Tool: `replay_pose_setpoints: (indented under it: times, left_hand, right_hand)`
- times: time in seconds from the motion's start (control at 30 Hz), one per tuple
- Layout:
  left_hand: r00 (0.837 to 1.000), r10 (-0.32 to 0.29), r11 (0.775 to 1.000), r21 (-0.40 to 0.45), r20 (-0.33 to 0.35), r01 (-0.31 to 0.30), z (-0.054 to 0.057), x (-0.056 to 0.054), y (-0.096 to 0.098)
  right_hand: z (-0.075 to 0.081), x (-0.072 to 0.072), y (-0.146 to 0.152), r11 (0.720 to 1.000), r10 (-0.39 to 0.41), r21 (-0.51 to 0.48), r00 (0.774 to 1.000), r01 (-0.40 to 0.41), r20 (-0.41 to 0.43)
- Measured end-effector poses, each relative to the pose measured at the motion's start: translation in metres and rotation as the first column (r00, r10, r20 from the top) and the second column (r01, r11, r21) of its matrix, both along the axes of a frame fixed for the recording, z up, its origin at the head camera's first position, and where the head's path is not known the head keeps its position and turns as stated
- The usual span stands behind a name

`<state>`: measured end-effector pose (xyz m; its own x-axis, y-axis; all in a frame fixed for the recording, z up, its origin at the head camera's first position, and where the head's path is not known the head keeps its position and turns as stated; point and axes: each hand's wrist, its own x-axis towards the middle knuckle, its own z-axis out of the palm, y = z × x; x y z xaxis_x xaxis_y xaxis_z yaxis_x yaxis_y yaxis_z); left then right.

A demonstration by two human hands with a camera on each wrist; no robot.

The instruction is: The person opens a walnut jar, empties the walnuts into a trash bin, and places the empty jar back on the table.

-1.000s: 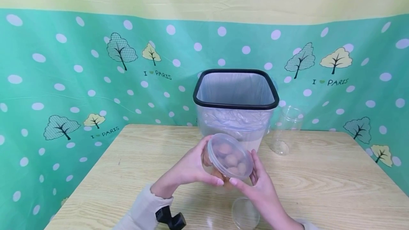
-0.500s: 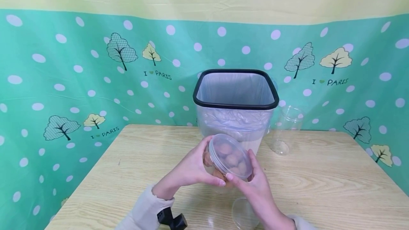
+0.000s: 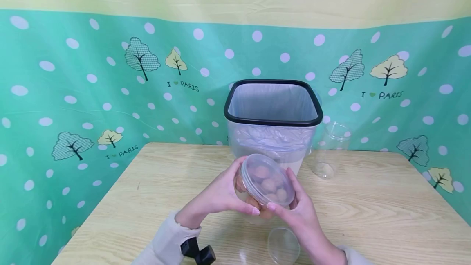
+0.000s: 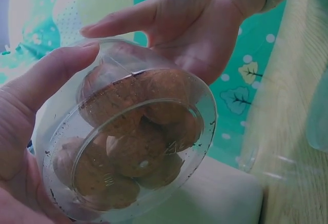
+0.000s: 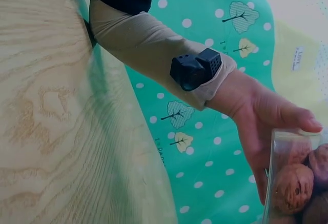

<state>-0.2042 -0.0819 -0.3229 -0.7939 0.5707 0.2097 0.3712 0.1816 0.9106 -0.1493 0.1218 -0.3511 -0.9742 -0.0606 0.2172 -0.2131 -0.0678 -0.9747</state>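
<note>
Dotted green-and-yellow fabric [image 3: 110,44], cut off above, hangs behind the wood-grained table [image 3: 368,199]. Far centre stands a black-rimmed bin [image 3: 274,122], partly hidden; right of it, a clear cylinder [image 3: 333,150]. Nearer, the left hand [image 3: 220,193] grips a tilted transparent jar [image 4: 206,119]; the right hand [image 3: 303,216] clasps its frosted lid [image 3: 268,179]. A round clear disc [image 3: 283,244] lies nearest. Wrinkled brown balls [image 4: 136,152] fill the jar.

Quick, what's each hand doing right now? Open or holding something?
Left hand: closed around the clear jar of walnuts.
Right hand: holding the translucent lid by its edge.
</note>
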Motion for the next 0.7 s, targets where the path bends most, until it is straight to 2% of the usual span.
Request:
replay_pose_setpoints:
  times: [0.33, 0.5, 0.7]
  left_hand:
    - [1.000, 0.001, 1.000, -0.006, -0.009, -0.001, 0.002, 0.000, 0.000]
    - [1.000, -0.007, 1.000, -0.004, -0.003, 0.007, 0.002, 0.000, -0.001]
    - [1.000, -0.022, 1.000, -0.014, -0.010, 0.022, 0.002, 0.000, -0.003]
  right_hand:
    - [-0.004, -0.004, 0.004, 1.000, 0.023, -0.008, 0.997, -0.023, -0.080]
    - [-0.005, -0.006, 0.008, 0.997, 0.065, -0.031, 0.988, -0.070, -0.138]
    - [-0.007, -0.007, 0.013, 0.991, 0.116, -0.039, 0.979, -0.125, -0.169]
